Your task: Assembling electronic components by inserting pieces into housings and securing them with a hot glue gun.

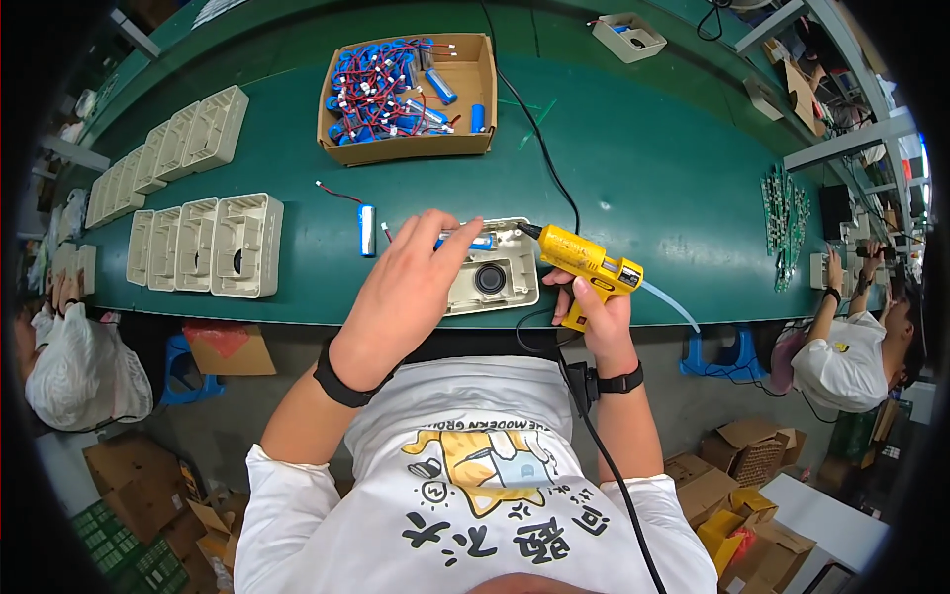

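Note:
In front of me on the green bench lies an off-white plastic casing point(517, 293) with a round black part inside. A blue cylindrical battery point(483, 242) rests along its far wall. My left hand point(401, 292) reaches over the casing's left side, fingers bent and closed on the battery; the hand hides part of both. My right hand point(606, 322) grips a yellow hot glue gun point(584, 255) by its handle. The dark nozzle points left at the casing's far right corner, and a clear glue stick juts from the back. Left of the casing lies another blue battery point(367, 230) with a wire lead.
A cardboard box point(406, 149) of wired blue batteries stands farther back. Rows of casings point(247, 247) line the left side. A black cord point(539, 134) crosses the bench. Green circuit boards point(785, 223) lie at right. Co-workers sit on both sides, one with visible hands point(834, 272).

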{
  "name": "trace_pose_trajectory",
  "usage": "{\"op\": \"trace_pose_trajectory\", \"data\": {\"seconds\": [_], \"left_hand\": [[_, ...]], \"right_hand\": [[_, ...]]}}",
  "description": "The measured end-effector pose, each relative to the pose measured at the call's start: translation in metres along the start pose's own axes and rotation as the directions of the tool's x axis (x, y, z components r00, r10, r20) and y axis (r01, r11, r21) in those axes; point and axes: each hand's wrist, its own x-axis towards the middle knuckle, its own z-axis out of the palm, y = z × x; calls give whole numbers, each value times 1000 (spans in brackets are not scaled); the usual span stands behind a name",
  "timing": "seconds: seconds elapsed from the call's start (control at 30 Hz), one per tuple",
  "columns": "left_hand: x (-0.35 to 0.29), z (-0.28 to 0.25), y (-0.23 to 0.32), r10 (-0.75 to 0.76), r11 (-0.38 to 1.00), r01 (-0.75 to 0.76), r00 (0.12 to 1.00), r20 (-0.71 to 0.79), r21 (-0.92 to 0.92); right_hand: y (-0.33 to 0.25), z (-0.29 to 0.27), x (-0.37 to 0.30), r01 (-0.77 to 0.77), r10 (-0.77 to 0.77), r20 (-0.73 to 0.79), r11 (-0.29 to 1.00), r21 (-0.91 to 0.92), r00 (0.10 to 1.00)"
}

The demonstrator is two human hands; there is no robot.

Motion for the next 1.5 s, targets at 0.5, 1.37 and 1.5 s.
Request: {"op": "trace_pose_trajectory", "data": {"seconds": [0.5, 1.37, 1.5], "left_hand": [[-4, 18, -18, 60, 991, -59, 998, 8, -116], [-5, -15, -49, 408, 901, -432, 877, 252, 43], [-3, -20, -52, 384, 920, -388, 870, 310, -54]], "right_hand": [[3, 3, -4, -26, 26, -1, 997, 70, 1000], [-61, 72, -19, 142, -188, 18, 670, -729, 982], [-46, 72, -24, 121, -187, -13, 685, -719, 982]]}}
